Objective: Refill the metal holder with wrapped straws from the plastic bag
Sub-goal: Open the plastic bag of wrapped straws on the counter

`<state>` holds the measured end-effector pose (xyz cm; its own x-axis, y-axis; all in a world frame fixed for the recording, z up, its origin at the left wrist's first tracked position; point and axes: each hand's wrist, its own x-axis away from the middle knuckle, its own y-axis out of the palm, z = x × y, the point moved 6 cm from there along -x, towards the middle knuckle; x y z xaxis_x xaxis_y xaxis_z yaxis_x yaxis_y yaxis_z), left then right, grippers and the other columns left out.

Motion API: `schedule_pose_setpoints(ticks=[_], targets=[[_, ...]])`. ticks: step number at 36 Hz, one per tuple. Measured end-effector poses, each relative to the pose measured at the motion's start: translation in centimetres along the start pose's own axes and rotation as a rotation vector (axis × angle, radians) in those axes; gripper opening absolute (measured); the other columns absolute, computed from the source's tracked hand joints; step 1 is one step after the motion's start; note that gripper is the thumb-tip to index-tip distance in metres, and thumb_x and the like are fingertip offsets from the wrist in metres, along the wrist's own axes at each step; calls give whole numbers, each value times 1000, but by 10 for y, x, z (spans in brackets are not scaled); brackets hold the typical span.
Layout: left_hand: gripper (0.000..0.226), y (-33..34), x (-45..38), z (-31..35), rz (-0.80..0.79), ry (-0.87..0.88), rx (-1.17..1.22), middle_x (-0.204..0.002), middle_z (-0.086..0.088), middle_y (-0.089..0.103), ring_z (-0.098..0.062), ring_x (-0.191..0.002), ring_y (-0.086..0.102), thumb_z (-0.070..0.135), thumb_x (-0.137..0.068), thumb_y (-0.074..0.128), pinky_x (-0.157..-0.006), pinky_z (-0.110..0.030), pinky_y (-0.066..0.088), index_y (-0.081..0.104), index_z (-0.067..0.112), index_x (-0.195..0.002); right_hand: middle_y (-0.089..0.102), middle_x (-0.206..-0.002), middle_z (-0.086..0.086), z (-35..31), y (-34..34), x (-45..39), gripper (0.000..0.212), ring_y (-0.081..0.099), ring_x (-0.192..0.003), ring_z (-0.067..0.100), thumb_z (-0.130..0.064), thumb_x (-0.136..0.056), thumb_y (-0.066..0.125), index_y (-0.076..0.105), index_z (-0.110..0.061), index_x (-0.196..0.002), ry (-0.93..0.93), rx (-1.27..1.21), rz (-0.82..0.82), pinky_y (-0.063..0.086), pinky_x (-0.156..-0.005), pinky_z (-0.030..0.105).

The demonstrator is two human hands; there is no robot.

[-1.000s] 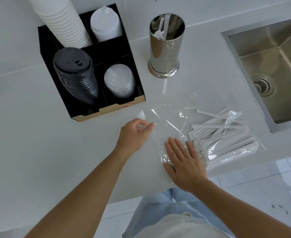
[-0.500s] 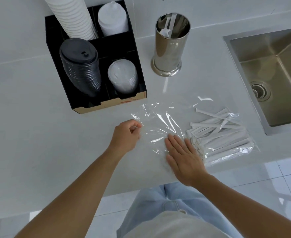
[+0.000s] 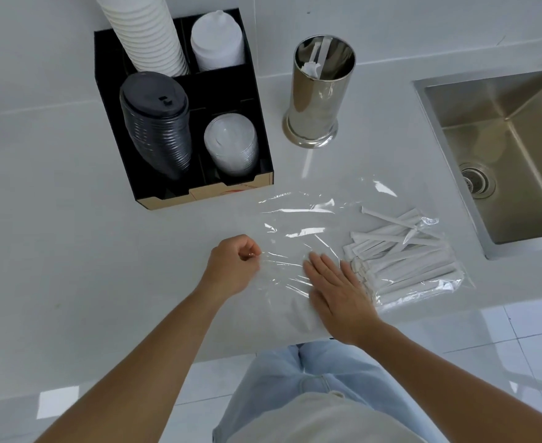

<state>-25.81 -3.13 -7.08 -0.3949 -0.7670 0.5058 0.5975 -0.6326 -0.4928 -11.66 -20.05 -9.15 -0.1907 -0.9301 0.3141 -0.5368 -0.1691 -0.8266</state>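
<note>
- Straws: wrapped straws [image 3: 404, 263] lie bunched in the right half of the clear plastic bag [image 3: 298, 231], which lies flat on the white counter [image 3: 71, 251] in front of the person, near the front edge.
- Bag's left half is empty film, creased and glinting; its mouth appears to face left, toward the left hand.
- Left hand [image 3: 234, 270]: fingers curled, pinching the film at the bag's left edge.
- Right hand [image 3: 336, 289]: fingers straight and together, palm pressing flat on the bag just left of the straw bundle.
- Step in hand, as judged: opening the bag mouth. Best done by keeping the right palm down as an anchor so the straws do not slide, and pulling the pinched layer away gently; thin film tears or slips if jerked.
- Once open, reaching in with one hand while the other holds the mouth wide should bring out a bundle with ends aligned.
- Metal holder [image 3: 317, 91] stands upright beyond the bag, well apart from both hands, nearly empty; only one or two straws show inside.
- Black organiser [image 3: 154, 199] with cups and lids stands left of the holder; sink [image 3: 506, 148] lies to the right.
- Hard to make out: whether the left fingers hold one layer or both; exact line of the bag's mouth; straw count; the holder's depth, confused by reflections.
</note>
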Motion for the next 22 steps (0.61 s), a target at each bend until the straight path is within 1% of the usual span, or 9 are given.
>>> schedule_pose_setpoints(ticks=[4,6,10,12,13,15,18,20,22], targets=[[12,2,5,2,28,-14,169,-77,-4,71,-11,-57,67,11,-87,62,-54,-27,53,59,21,-80,5,-157,-13,-1,-5,-1,65,4,-148,9,-43,-93,15,26,-23,-153,3,5,-23,-5,-119,31],[13,4,10,2,40,-24,277,-79,-4,71,-15,-59,68,13,-87,62,-60,-33,56,53,23,-90,7,-159,-9,-1,-10,0,62,8,-149,13,-40,-94,21,27,-21,-153,0,-7,-38,-5,-118,29],[38,10,21,-9,76,-83,391,-78,-5,74,-18,-62,67,18,-83,69,-75,-42,58,46,26,-112,33,-157,7,2,-28,1,56,32,-144,25,-21,-92,50,42,-12,-146,-27,-100,2,22,-117,35],[47,13,27,-17,89,-123,458,-77,-7,74,-18,-61,66,18,-81,71,-78,-45,57,43,27,-118,30,-158,-1,7,-37,-2,55,32,-144,17,-18,-95,53,40,-17,-148,-5,-110,-7,26,-112,24],[49,16,31,-20,96,-137,500,-77,-10,73,-19,-61,66,16,-81,71,-79,-46,57,43,27,-120,28,-159,-5,10,-42,-3,55,31,-144,12,-19,-96,52,39,-21,-149,4,-113,-14,27,-109,20],[52,20,39,-25,106,-161,577,-77,-15,72,-23,-65,64,11,-82,71,-80,-47,56,42,24,-122,32,-157,-7,16,-51,-8,54,35,-142,11,-16,-95,52,40,-24,-148,11,-128,-17,30,-109,20],[51,29,51,-30,117,-210,678,-68,-5,71,-25,-66,59,5,-83,71,-73,-41,54,43,20,-123,43,-152,-2,20,-66,-17,51,43,-137,15,-10,-93,52,48,-21,-143,-16,-139,-4,34,-110,24],[46,34,57,-31,111,-240,735,-63,2,70,-25,-66,59,3,-84,71,-71,-35,54,46,19,-119,49,-147,2,25,-76,-23,48,48,-133,18,-5,-92,54,54,-17,-139,-17,-145,29,31,-107,20],[41,42,65,-32,104,-302,792,-68,-1,71,-24,-66,63,2,-84,71,-67,-31,58,50,15,-116,52,-144,4,32,-85,-29,47,49,-132,18,-3,-92,54,56,-15,-137,-18,-149,33,28,-105,17]])
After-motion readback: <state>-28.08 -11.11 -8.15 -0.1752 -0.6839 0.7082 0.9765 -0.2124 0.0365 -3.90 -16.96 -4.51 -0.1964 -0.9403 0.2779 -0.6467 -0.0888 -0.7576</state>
